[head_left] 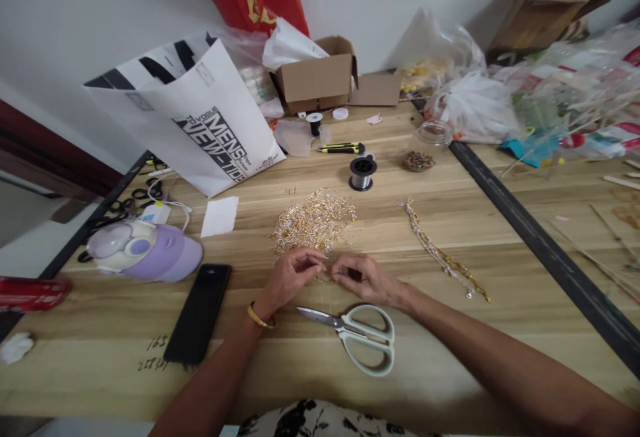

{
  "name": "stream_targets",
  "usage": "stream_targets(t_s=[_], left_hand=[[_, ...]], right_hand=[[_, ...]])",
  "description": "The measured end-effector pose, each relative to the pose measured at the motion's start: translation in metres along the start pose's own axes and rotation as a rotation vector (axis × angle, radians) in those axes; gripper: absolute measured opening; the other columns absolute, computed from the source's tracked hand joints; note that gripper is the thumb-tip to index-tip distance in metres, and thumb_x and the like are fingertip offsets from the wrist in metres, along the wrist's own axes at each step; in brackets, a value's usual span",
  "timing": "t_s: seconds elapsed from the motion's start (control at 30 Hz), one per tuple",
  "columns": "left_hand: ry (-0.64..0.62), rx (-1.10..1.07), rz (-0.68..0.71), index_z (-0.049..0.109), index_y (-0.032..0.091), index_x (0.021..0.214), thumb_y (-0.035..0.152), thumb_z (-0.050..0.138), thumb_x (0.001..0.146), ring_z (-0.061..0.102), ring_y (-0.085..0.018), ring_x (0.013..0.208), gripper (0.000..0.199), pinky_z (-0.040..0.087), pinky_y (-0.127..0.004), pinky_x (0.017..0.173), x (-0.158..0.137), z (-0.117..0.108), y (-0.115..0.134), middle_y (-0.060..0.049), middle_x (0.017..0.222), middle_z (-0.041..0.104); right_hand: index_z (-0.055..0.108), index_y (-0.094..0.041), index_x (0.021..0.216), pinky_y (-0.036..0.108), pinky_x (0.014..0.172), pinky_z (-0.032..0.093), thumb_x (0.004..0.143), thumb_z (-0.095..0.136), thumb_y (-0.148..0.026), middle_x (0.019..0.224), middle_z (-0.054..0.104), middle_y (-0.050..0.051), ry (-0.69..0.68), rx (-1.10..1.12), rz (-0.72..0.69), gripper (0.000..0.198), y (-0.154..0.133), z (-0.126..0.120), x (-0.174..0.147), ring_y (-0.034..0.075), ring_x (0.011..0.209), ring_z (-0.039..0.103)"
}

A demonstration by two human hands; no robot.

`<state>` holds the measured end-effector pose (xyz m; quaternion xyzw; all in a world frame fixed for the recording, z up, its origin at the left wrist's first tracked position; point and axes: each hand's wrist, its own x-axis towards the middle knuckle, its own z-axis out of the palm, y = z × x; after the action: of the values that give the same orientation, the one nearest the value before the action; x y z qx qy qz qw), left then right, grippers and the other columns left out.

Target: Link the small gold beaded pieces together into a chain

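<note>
My left hand (pixel 299 274), with a gold bangle (pixel 261 316) at the wrist, is pinched closed at the near edge of a heap of small gold and clear beads (pixel 313 220). Facing it, my right hand (pixel 364 277) has its fingers curled together. A short beaded piece seems to show between the two hands, too small to name surely. Just below them lies a pair of scissors (pixel 345 330) with pale handles, blades pointing left. Finished-looking strands of gold and silver chain (pixel 440 250) rest on the table to the right.
Beyond the beads stand a wire spool (pixel 361 174), a utility knife (pixel 341 148) and a tub of dark beads (pixel 419 160). On the left are a black phone (pixel 199 314), a purple bottle (pixel 150 250) and a white paper bag (pixel 200 117). A cardboard box (pixel 317 80) sits behind.
</note>
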<state>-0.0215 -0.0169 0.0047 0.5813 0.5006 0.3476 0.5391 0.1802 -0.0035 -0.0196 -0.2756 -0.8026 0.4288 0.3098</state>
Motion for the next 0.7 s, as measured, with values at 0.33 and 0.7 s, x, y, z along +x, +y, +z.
stream_targets(t_s=[0.33,0.7], left_hand=[[-0.039,0.142,0.064,0.069,0.016,0.088,0.02,0.065,0.076,0.064,-0.016,0.075,0.014,0.048,-0.024,0.07,-0.001,0.0005,-0.0011,-0.006,0.081,0.07],[-0.055,0.195,0.08,0.069,0.014,0.075,0.022,0.065,0.075,0.06,-0.015,0.068,0.009,0.045,-0.023,0.065,0.0003,-0.001,-0.0005,-0.004,0.072,0.068]], right_hand=[[0.057,-0.015,0.079,0.018,0.052,0.035,0.086,0.052,-0.017,0.065,0.051,-0.002,0.039,0.042,0.035,0.009,-0.0019,-0.0005,0.0003,0.008,0.056,0.044],[0.057,-0.014,0.079,0.019,0.053,0.035,0.087,0.053,-0.02,0.064,0.05,-0.002,0.042,0.027,0.055,0.01,0.0002,0.0004,-0.0001,0.009,0.057,0.044]])
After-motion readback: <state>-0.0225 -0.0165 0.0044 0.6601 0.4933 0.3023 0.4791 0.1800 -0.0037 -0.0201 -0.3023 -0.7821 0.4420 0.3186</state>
